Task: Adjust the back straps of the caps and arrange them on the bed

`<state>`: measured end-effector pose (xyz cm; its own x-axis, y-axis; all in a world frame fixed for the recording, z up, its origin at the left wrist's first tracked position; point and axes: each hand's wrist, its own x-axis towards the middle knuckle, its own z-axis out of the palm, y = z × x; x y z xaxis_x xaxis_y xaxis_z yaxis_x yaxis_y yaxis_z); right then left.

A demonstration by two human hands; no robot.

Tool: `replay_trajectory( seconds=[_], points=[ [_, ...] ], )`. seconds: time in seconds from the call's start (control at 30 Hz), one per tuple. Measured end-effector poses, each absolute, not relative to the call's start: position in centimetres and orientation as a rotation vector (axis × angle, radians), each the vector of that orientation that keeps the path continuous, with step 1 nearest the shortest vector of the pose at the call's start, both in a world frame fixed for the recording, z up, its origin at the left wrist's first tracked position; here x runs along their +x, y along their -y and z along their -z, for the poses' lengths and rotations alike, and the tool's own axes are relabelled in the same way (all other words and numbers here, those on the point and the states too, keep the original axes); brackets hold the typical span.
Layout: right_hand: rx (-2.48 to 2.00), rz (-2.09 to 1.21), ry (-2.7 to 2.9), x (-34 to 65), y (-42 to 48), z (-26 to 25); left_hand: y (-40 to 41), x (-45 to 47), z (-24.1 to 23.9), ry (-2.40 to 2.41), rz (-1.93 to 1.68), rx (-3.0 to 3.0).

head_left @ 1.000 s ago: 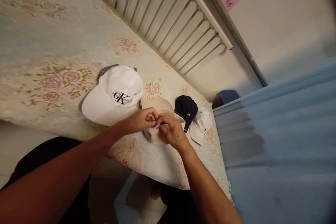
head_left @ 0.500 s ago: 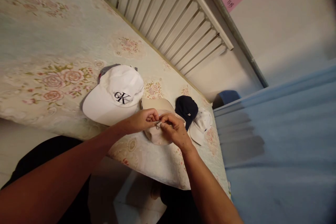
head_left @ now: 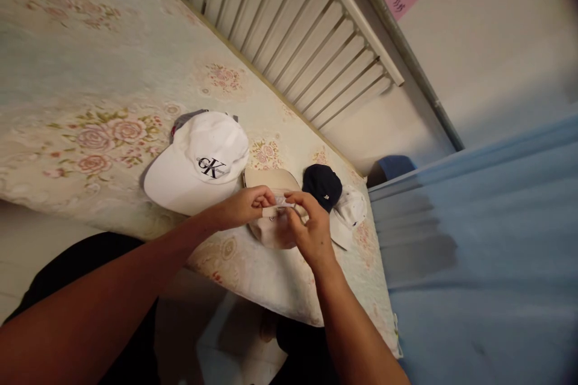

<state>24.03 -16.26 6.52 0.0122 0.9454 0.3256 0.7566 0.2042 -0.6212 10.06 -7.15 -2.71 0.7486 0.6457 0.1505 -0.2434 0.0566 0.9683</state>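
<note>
Just below the middle of the view lies a beige fabric baseball cap (head_left: pixel 273 237), resting on the pale counter (head_left: pixel 67 87) with its rose-patterned cover. Taking that cap as the centre of a clock face, the left hand (head_left: pixel 247 204) comes in from eight o'clock, fingers curled, pinching one end of a narrow off-white strap (head_left: pixel 270 212). The right hand (head_left: pixel 312 225) arrives from four o'clock, thumb and forefinger standing narrowly apart around the strap's other end; whether their pads press on it, I cannot tell.

The step in hand looks like working the fastening at the strap: a small metal-looking fitting (head_left: pixel 272 218) shows beneath it, too small to make out well. Handling so thin a piece seems to call for a steady left pinch while the right fingertips guide the free end.

The brim (head_left: pixel 267 178) points to twelve o'clock, away from the wearer, and the crown bulges toward six, so the cap's long axis runs roughly twelve to six. The strap lies across it, nearly nine to three.

At ten o'clock sits a large white cap with black lettering (head_left: pixel 215 141), grey fabric (head_left: pixel 186 120) showing behind it. Toward two is a dark navy rounded cap (head_left: pixel 321 183); at three, a smaller white cap (head_left: pixel 352 206).
</note>
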Motion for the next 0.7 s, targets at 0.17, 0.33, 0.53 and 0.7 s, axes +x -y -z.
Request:
replay_trajectory(
  seconds=[0.17, 0.33, 0.53, 0.7],
  points=[
    [-1.603, -0.699, 1.688, 21.4, 21.4, -5.4, 7.3, 9.6, 2.8, -0.431, -0.668, 1.392],
    [-1.724, -1.114, 1.422, 20.9, 27.0, 0.3, 8.2, 9.6, 2.7, -0.421, -0.540, 1.343],
    [-1.742, -1.261, 1.065, 23.0, 31.0, 4.3, 10.7, 10.8, 1.6, -0.403, -0.430, 1.223],
    [-1.692, -1.243, 1.007, 23.5, 31.8, 3.9, 14.0, 12.7, -0.3, -0.449, -0.532, 1.069]
  ],
)
